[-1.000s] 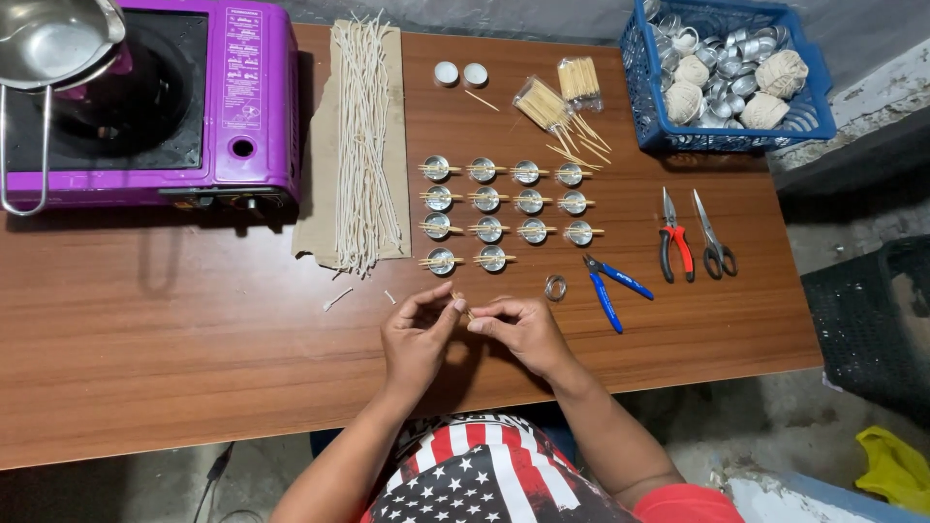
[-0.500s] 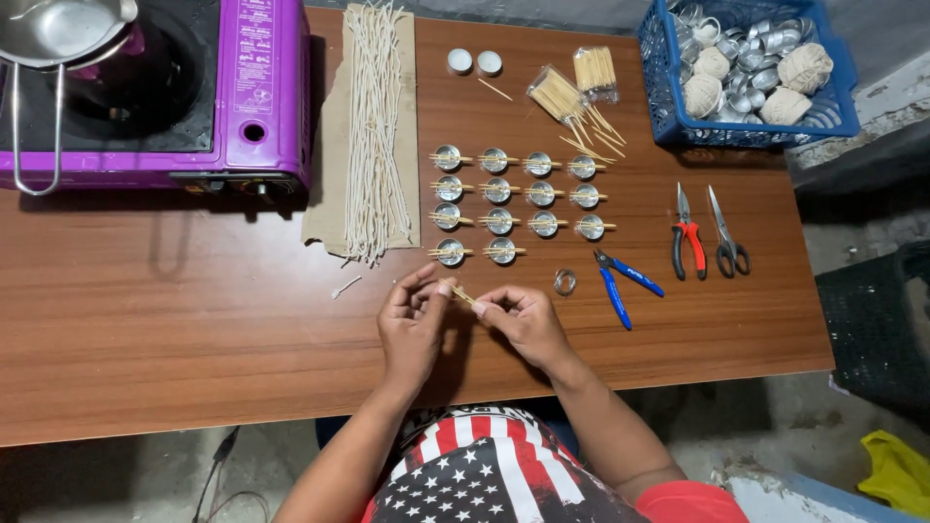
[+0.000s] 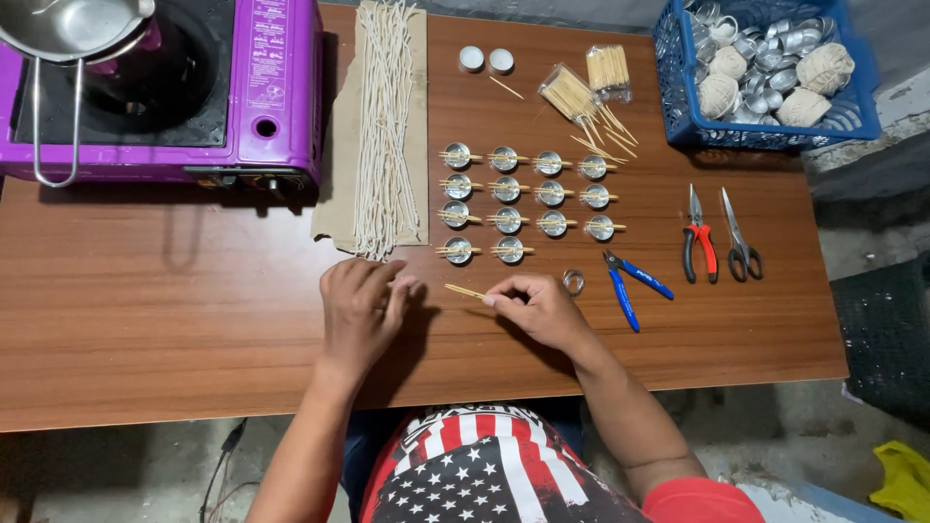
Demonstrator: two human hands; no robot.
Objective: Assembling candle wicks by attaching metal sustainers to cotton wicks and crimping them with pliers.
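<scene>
Toothpicks (image 3: 466, 291) pinched in right hand (image 3: 539, 310), left hand (image 3: 360, 308) flat on table (image 3: 174, 291), foil cups (image 3: 528, 203) beyond, pliers (image 3: 628, 283) beside.

The purple tabletop gas stove (image 3: 194, 87) is cut off by the top and left edges, and so is the steel long-handled pot (image 3: 68, 29) on it. The blue plastic basket (image 3: 678, 87) of metal cups and twine balls runs past the top edge. The left hand (image 3: 360, 310) lies palm down, so whatever is under its fingers is hidden. How many thin wooden sticks (image 3: 467, 291) the right hand (image 3: 542, 310) pinches is too small to tell.
</scene>
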